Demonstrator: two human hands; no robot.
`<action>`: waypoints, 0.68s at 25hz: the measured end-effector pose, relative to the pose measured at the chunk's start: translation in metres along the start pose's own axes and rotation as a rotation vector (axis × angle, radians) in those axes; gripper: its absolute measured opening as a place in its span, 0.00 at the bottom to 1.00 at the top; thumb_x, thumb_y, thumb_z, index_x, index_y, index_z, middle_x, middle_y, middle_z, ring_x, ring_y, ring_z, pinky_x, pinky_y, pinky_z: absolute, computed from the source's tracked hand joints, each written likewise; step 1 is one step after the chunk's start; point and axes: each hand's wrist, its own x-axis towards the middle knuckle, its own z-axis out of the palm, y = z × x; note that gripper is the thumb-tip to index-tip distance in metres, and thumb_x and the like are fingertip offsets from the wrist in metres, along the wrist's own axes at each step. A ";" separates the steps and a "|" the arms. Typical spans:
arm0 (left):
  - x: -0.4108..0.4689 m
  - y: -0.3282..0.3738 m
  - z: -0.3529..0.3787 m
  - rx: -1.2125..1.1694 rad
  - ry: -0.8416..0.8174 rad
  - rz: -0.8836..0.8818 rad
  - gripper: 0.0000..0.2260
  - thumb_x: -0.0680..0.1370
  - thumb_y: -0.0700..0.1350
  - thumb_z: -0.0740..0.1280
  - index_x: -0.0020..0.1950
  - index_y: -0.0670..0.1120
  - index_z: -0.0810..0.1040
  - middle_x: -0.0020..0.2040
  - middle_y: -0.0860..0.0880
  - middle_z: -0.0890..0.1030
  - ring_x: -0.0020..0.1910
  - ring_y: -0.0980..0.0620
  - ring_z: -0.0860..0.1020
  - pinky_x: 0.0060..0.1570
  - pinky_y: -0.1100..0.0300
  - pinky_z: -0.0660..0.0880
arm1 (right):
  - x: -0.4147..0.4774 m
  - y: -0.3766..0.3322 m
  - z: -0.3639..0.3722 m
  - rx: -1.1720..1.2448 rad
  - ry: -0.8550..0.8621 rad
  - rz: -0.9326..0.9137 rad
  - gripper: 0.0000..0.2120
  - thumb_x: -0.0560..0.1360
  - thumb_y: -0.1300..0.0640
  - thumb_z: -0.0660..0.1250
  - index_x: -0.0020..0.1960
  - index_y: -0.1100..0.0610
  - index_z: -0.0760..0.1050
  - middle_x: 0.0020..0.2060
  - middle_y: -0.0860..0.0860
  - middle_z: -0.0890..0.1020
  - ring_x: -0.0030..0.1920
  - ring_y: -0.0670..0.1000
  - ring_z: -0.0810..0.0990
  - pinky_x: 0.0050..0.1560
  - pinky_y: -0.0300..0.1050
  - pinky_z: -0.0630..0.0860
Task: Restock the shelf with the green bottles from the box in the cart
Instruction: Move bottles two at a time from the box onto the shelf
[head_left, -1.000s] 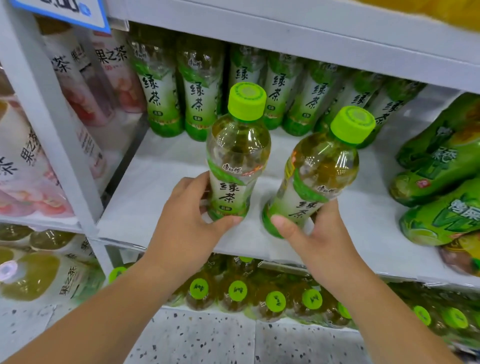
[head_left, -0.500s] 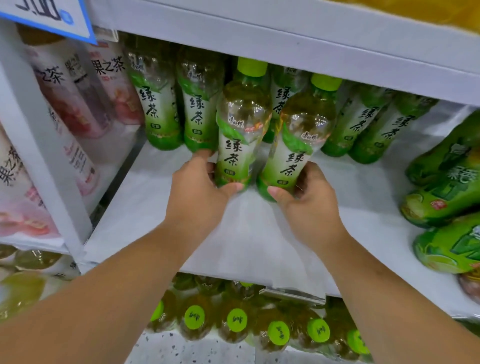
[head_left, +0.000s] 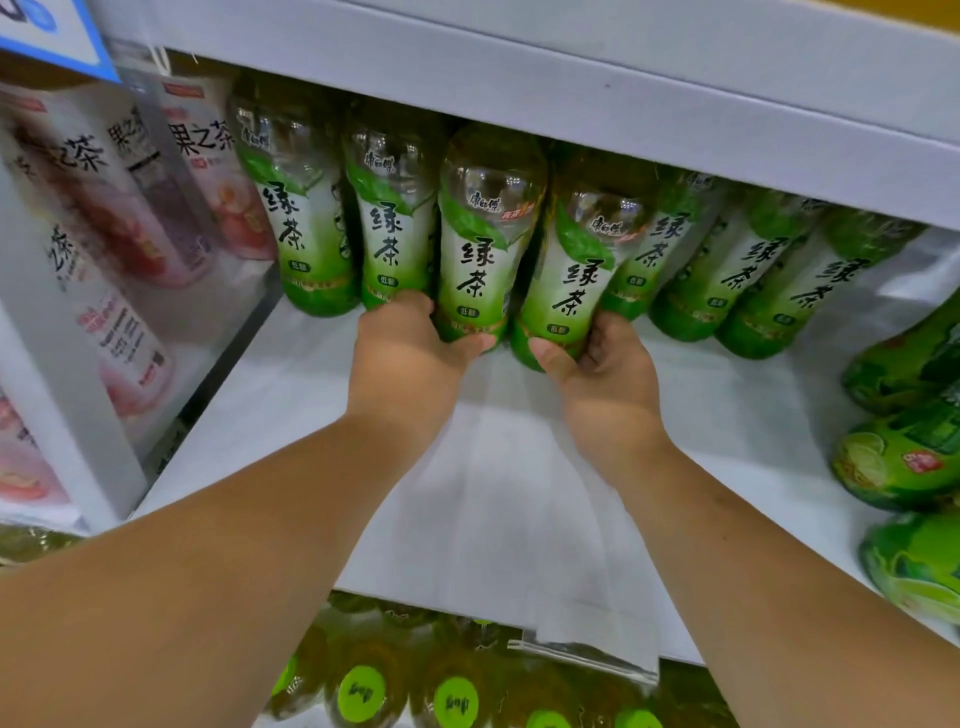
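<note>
White shelving fills our view; the shelf (head_left: 311, 467) carries a back row of green bottles (head_left: 306, 228) along its far side, pink-labelled bottles (head_left: 208, 171) beyond the divider at left, and green bottles lying on their sides (head_left: 904, 452) at right. We note two more green bottles just in front of that row; the left hand (head_left: 405, 358) curls round the base of the first bottle (head_left: 483, 244), thumb across its near side; the right hand (head_left: 597, 379) grips the base of the second bottle (head_left: 576, 275) likewise. The first stands near upright; the second tilts, top toward the right. We cannot tell whether either base rests on the shelf; neither box nor cart is in view.

Risks, in our judgement: both grips sit low, so the tall bodies may tip on release, the tilted one most of all; a push toward the far side could topple the closely packed back row; the caps are hidden behind the upper shelf board (head_left: 571, 88), so clearance is unknown and a lift could strike it; the liner sheet (head_left: 519, 519) may ruck under a sliding base.
</note>
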 end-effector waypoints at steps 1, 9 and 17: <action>0.001 0.003 0.001 0.003 0.020 -0.015 0.18 0.65 0.52 0.82 0.34 0.51 0.72 0.31 0.60 0.74 0.30 0.64 0.72 0.26 0.78 0.65 | 0.001 0.001 -0.001 -0.005 -0.001 -0.004 0.20 0.72 0.64 0.75 0.62 0.55 0.75 0.54 0.46 0.84 0.54 0.43 0.83 0.56 0.37 0.78; 0.001 0.003 0.006 -0.039 0.046 -0.058 0.18 0.66 0.51 0.82 0.42 0.52 0.72 0.34 0.56 0.76 0.32 0.64 0.76 0.34 0.71 0.72 | -0.001 -0.002 0.002 -0.063 0.046 -0.011 0.15 0.71 0.57 0.78 0.54 0.47 0.78 0.50 0.42 0.85 0.51 0.40 0.84 0.52 0.33 0.77; -0.004 0.003 0.007 -0.013 0.054 -0.025 0.13 0.70 0.46 0.79 0.48 0.46 0.78 0.36 0.57 0.75 0.36 0.58 0.76 0.32 0.76 0.67 | -0.001 0.000 0.001 -0.232 0.043 0.001 0.21 0.72 0.48 0.75 0.63 0.51 0.79 0.57 0.49 0.82 0.58 0.47 0.81 0.63 0.48 0.77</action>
